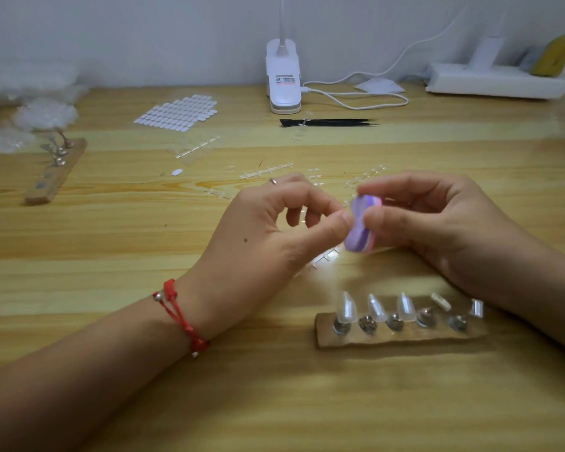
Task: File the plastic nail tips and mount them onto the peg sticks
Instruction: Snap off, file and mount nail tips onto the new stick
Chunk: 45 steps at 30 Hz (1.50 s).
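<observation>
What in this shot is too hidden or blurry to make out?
Head view:
Whatever the left hand pinches: hidden by its fingertips and the purple file block in the right hand.
Lamp clamp label: too small, blurred.
Clear pile, far left: blurred, cut off by edge.

The light is soft and rather dim. On the table (pixel 144 243), just below the centre, there is a white glare spot. Weak shadows lie toward 6 o'clock. The file (pixel 358 225) is blurred; the heap (pixel 43 112) at 10 o'clock is hazy.
</observation>
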Each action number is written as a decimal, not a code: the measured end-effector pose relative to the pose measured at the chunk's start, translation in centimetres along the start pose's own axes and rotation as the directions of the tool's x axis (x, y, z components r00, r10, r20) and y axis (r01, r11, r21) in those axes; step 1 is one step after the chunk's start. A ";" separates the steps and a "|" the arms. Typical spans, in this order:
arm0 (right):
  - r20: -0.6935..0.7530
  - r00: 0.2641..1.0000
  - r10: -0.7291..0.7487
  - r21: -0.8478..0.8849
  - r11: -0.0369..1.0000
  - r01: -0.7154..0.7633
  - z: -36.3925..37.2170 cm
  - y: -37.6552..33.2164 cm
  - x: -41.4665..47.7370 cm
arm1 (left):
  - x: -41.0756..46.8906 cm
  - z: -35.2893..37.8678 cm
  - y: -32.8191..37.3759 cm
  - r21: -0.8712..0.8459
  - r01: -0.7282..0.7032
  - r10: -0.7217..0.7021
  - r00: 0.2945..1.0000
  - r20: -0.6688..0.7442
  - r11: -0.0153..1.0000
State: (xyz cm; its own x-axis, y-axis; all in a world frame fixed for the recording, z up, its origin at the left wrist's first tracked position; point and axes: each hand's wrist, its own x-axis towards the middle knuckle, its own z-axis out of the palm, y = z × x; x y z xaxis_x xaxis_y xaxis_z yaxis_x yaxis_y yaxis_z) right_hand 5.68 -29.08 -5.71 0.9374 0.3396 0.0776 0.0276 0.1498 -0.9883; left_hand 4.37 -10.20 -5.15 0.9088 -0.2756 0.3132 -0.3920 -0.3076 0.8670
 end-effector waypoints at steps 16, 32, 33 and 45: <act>-0.005 0.999 0.043 0.032 0.999 -0.043 0.0 -0.3 -0.1 | 0.0 -0.2 -0.1 0.003 -0.011 0.011 0.999 -0.048 1.000; 0.026 0.997 0.072 -0.005 0.997 -0.072 -0.1 -0.3 -0.2 | 0.3 -0.3 -0.4 0.019 0.009 -0.008 0.998 -0.060 1.000; 0.050 0.996 0.076 -0.038 0.997 -0.074 0.0 -0.4 -0.2 | 0.3 -0.3 -0.3 0.021 0.008 -0.006 0.998 -0.067 1.000; -0.042 0.998 0.041 0.035 0.999 -0.039 -0.2 -0.1 0.0 | 0.0 -0.2 -0.5 0.060 0.023 -0.023 1.000 0.000 0.998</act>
State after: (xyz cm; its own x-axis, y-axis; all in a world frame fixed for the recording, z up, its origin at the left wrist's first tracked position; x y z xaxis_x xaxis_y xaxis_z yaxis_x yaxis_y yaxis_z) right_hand 5.75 -29.24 -5.58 0.9515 0.3059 0.0316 -0.0214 0.1683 -0.9855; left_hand 4.58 -9.89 -5.50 0.9177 -0.2680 0.2933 -0.3789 -0.3684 0.8490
